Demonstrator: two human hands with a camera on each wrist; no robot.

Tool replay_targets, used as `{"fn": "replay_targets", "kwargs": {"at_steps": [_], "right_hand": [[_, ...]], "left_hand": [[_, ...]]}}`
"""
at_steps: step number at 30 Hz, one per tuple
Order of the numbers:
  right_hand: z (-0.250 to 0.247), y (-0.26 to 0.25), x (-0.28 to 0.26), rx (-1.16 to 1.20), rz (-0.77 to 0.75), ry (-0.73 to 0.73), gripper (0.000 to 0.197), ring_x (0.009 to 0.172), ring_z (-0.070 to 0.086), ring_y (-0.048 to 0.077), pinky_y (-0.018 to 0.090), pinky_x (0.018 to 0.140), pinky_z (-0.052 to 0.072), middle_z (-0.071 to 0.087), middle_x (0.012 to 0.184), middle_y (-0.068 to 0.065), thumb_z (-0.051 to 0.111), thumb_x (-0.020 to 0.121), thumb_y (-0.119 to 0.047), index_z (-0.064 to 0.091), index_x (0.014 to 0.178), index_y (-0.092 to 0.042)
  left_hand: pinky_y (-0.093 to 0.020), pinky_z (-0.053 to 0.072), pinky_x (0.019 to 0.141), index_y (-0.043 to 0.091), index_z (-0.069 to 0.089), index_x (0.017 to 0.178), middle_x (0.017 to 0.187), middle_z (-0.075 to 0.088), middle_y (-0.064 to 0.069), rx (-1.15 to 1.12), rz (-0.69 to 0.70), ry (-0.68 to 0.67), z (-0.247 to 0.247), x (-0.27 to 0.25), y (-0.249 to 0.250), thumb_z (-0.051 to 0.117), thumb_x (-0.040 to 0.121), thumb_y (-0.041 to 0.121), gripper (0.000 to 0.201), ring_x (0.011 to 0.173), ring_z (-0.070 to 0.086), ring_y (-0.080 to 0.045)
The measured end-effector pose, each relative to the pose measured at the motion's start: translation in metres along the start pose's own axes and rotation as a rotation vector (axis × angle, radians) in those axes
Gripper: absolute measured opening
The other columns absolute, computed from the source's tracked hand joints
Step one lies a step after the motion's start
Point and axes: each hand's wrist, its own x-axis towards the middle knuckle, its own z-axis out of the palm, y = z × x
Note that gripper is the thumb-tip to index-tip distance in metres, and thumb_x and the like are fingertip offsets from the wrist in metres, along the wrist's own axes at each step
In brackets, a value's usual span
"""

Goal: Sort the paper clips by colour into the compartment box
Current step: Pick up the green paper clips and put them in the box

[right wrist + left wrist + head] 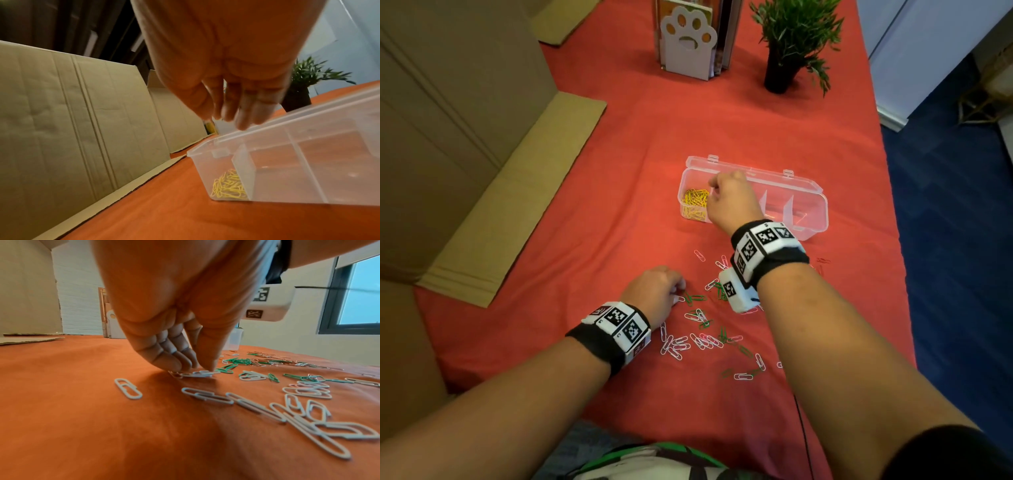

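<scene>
Fingers (174, 360) of left hand (654, 291): pinched on a white clip (202, 374), nearer than the box (808, 219). Right hand (732, 202): held above box, fingers loosely extended, nothing held; yellow clips (695, 204) in left end compartment.

A table with a red cloth (619, 212) holds everything. A clear plastic box (810, 202) sits on it, with yellow clips (695, 204) in its left end part. White clips (681, 344) and green clips (697, 297) lie loose on the cloth, closer to the person. At the far end stand a little plant (787, 44) and a paw holder (688, 41). Cardboard (517, 192) lies on the left edge.
</scene>
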Motion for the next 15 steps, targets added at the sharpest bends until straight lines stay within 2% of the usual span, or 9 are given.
{"fn": "replay_targets", "kwargs": {"at_steps": [2, 4, 7, 9, 11, 15], "right_hand": [[-0.002, 0.001, -0.007, 0.006, -0.035, 0.018, 0.031, 0.107, 0.055, 0.03, 0.031, 0.093, 0.043, 0.052, 0.119, 0.017, 0.044, 0.085, -0.002, 0.061, 0.111, -0.004], [-0.006, 0.006, -0.027, 0.013, -0.081, 0.037, 0.024, 0.1, 0.056, 0.028, 0.029, 0.087, 0.042, 0.057, 0.108, 0.016, 0.045, 0.084, -0.003, 0.063, 0.099, -0.005], [-0.006, 0.029, -0.071, -0.08, -0.043, -0.096, 0.017, 0.09, 0.059, 0.024, 0.027, 0.078, 0.044, 0.062, 0.097, 0.012, 0.046, 0.085, -0.008, 0.063, 0.086, -0.008], [0.001, 0.046, -0.105, -0.178, 0.021, -0.222, 0.02, 0.09, 0.061, 0.031, 0.034, 0.078, 0.05, 0.065, 0.095, 0.015, 0.046, 0.084, -0.01, 0.065, 0.087, -0.006], [0.012, 0.058, -0.135, -0.247, 0.078, -0.315, 0.021, 0.09, 0.062, 0.034, 0.037, 0.076, 0.048, 0.066, 0.093, 0.019, 0.046, 0.085, -0.013, 0.065, 0.086, -0.004], [0.034, 0.063, -0.173, -0.319, 0.151, -0.349, 0.031, 0.097, 0.061, 0.034, 0.036, 0.079, 0.049, 0.062, 0.102, 0.019, 0.054, 0.087, -0.032, 0.062, 0.094, -0.003]], "left_hand": [[-0.029, 0.049, 0.083, 0.019, 0.066, 0.101, 0.102, 0.062, -0.001, 0.013, 0.024, 0.01, -0.001, -0.001, -0.002, 0.063, 0.081, 0.011, 0.022, 0.095, 0.06, -0.017], [-0.031, 0.049, 0.084, 0.02, 0.068, 0.099, 0.1, 0.063, -0.002, 0.021, 0.053, 0.019, 0.0, -0.001, -0.003, 0.064, 0.081, 0.013, 0.02, 0.095, 0.061, -0.019], [-0.031, 0.047, 0.086, 0.019, 0.069, 0.101, 0.101, 0.062, -0.004, 0.03, 0.109, 0.006, 0.004, 0.002, 0.001, 0.065, 0.08, 0.014, 0.023, 0.097, 0.06, -0.022], [-0.03, 0.046, 0.088, 0.02, 0.069, 0.106, 0.103, 0.062, -0.006, 0.068, 0.153, -0.021, 0.007, 0.006, 0.005, 0.065, 0.079, 0.011, 0.029, 0.1, 0.059, -0.023], [-0.029, 0.045, 0.088, 0.02, 0.068, 0.109, 0.103, 0.061, -0.006, 0.108, 0.205, -0.039, 0.011, 0.008, 0.007, 0.066, 0.076, 0.008, 0.035, 0.101, 0.058, -0.024], [-0.034, 0.047, 0.09, 0.023, 0.068, 0.108, 0.102, 0.062, -0.006, 0.179, 0.236, -0.043, 0.017, 0.013, 0.009, 0.065, 0.078, 0.012, 0.031, 0.103, 0.058, -0.025]]}}
